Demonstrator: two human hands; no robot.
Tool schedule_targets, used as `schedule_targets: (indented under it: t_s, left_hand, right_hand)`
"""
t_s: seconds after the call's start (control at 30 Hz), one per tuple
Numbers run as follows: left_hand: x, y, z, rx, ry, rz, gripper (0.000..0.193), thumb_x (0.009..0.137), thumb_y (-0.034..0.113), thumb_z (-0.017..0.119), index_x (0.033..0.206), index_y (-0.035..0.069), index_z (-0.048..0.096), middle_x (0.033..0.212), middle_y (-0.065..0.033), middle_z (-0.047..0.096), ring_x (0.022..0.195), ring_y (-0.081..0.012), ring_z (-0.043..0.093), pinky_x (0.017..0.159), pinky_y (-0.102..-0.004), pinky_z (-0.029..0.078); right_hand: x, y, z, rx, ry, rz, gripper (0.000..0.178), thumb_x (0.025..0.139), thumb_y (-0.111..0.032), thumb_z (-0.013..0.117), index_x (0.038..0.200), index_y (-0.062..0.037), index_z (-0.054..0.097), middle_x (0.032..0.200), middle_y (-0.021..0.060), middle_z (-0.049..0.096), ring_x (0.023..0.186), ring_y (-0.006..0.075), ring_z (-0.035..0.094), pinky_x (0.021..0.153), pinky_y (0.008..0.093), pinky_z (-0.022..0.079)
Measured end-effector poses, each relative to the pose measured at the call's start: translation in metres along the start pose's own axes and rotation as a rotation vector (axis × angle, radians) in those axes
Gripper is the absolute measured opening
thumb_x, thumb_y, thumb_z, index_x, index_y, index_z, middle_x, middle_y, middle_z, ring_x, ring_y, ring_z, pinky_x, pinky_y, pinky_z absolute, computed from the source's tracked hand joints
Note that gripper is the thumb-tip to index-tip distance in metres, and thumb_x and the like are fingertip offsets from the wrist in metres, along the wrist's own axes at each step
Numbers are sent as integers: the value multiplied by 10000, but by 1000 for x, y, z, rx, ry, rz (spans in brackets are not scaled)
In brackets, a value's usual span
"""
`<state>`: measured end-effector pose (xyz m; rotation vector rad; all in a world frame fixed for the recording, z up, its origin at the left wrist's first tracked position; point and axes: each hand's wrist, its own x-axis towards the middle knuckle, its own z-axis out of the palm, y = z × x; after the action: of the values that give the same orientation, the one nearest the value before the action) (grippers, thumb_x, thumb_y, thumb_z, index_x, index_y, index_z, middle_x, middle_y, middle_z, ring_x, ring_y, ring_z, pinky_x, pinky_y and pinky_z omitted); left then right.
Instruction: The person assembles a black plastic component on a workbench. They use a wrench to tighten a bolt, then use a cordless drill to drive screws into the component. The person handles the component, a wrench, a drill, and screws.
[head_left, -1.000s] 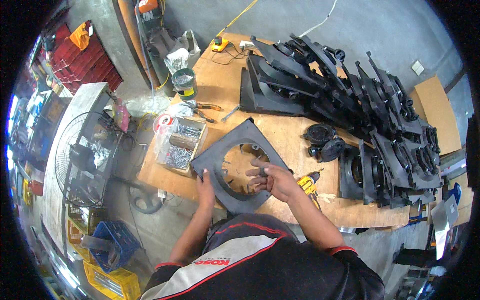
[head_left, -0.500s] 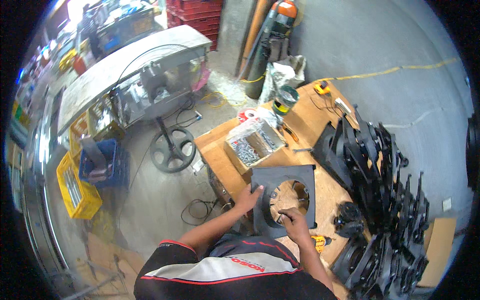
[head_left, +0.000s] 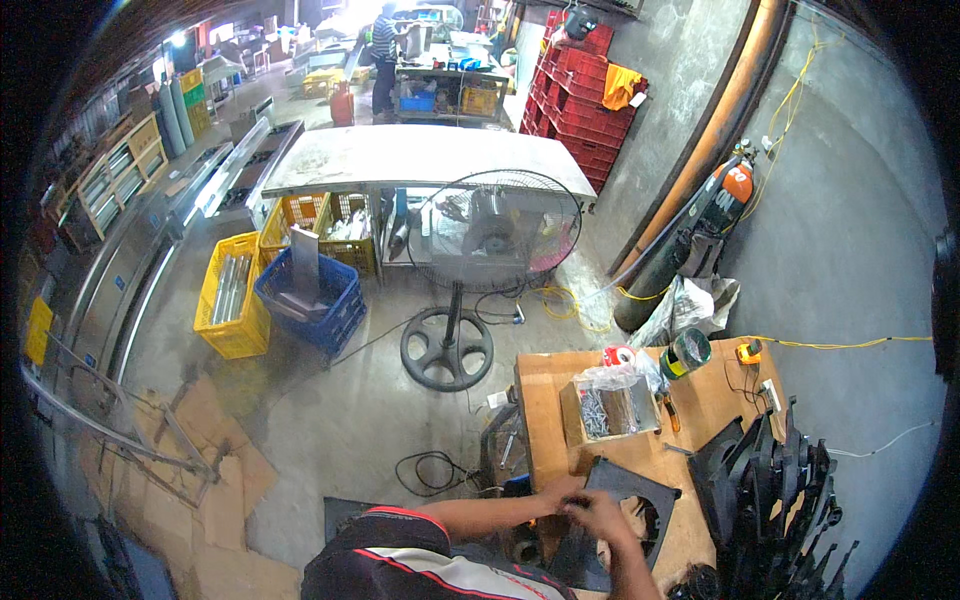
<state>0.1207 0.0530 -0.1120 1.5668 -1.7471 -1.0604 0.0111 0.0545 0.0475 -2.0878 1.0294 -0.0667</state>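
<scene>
Holding right hand (head_left: 598,513) close beside left hand (head_left: 561,493) at left side of black frame (head_left: 618,479) (cannot tell whether pinching anything). Having frame at near edge of wooden table (head_left: 548,400). Seeing box of screws (head_left: 612,408) farther up table, standing fan (head_left: 492,228) on floor beyond.

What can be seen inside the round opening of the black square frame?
In the black frame, the wooden tabletop shows through the opening. The right hand and forearm cover part of it, so what lies beneath them cannot be seen.
</scene>
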Motion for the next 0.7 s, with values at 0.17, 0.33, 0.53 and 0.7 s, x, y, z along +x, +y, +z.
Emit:
schedule_targets:
  t_s: [0.17, 0.33, 0.53, 0.7]
  left_hand:
    - [0, 10, 0, -45, -3, -104, 610, 921, 563, 554, 1080, -19, 642, 1006, -293, 670, 949, -450, 654, 834, -530, 505]
    - [22, -3, 17, -65, 11, -152, 562, 919, 470, 599, 930, -88, 664, 927, -312, 676, 914, -441, 671, 821, -507, 524]
    - [47, -6, 20, -166, -242, -327, 569, 924, 505, 577, 948, -52, 694, 895, -272, 698, 846, -422, 691, 772, -505, 543]
    - [61, -34, 25, -36, -229, -275, 604, 934, 462, 576, 820, -123, 670, 673, -208, 676, 538, -318, 664, 540, -441, 567]
  right_hand:
    - [53, 14, -132, 392, 974, -34, 399, 863, -37, 614, 1258, 9, 582, 1116, 133, 640, 922, 185, 612, 773, 325, 512]
    - [-13, 32, -160, 295, 729, 33, 382, 872, -90, 640, 1247, -18, 611, 1067, 113, 669, 927, 165, 626, 782, 318, 516]
    - [-145, 173, 33, -37, 636, 382, 467, 773, -224, 731, 1157, 29, 647, 1081, 222, 691, 1039, 368, 657, 908, 434, 517]
    - [-161, 117, 111, -426, 672, 336, 614, 827, -313, 710, 1342, -28, 539, 1427, 262, 444, 1327, 490, 389, 1079, 596, 345]
